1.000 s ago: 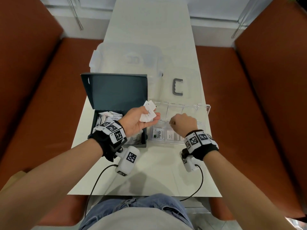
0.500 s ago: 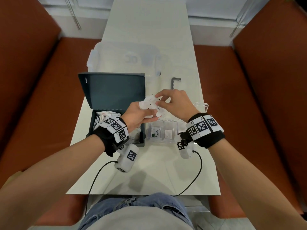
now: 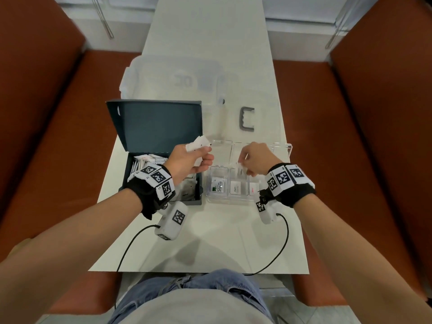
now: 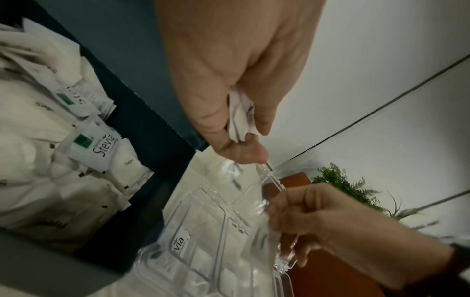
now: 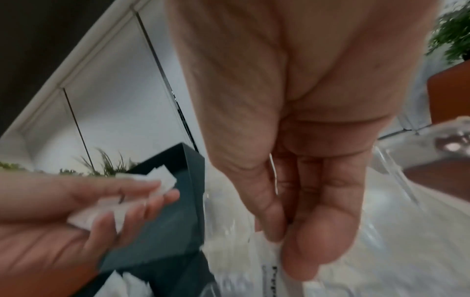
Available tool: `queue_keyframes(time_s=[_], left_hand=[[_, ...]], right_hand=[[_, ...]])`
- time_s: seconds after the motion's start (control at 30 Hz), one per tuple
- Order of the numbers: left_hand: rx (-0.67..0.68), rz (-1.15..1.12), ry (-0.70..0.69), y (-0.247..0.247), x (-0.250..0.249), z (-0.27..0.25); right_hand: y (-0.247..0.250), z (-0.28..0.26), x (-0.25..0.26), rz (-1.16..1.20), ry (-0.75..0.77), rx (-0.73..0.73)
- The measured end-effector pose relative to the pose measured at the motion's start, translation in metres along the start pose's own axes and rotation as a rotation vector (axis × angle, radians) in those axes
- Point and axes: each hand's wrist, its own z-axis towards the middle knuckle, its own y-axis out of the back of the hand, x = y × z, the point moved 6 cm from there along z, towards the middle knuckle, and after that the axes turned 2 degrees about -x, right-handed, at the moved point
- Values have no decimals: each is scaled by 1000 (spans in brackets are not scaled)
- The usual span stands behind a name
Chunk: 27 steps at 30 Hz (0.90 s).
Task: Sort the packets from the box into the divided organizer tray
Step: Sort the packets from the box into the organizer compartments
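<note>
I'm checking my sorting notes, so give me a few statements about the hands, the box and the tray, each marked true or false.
1. The left hand holds several white packets. True.
2. The dark box has its lid shut. False: the lid stands open, with packets inside.
3. A Stevia packet lies in the clear tray. True.
4. The right hand rests on the dark box. False: it is over the tray.
5. The grey clip lies inside the tray. False: it lies on the table beyond it.

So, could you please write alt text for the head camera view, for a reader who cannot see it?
A person's left hand holds several white packets above an open dark box, while the right hand, fingers curled, reaches into a clear organizer tray on a white table. The tray's near compartments already hold packets.
</note>
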Motion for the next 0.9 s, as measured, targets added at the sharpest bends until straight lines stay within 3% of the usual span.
queue_keyframes(time_s=[0.13,0.37,0.9], left_hand=[[-15,-48,59,-2,2,-2],[-17,-45,70,-2,4,-6],[6,-44,99,4,7,-8]], right_hand=[[-31,1,-5,-121,-48,85],[-61,9,-14,-241,-85,68],[-73,17,-24,-453,-47,53]])
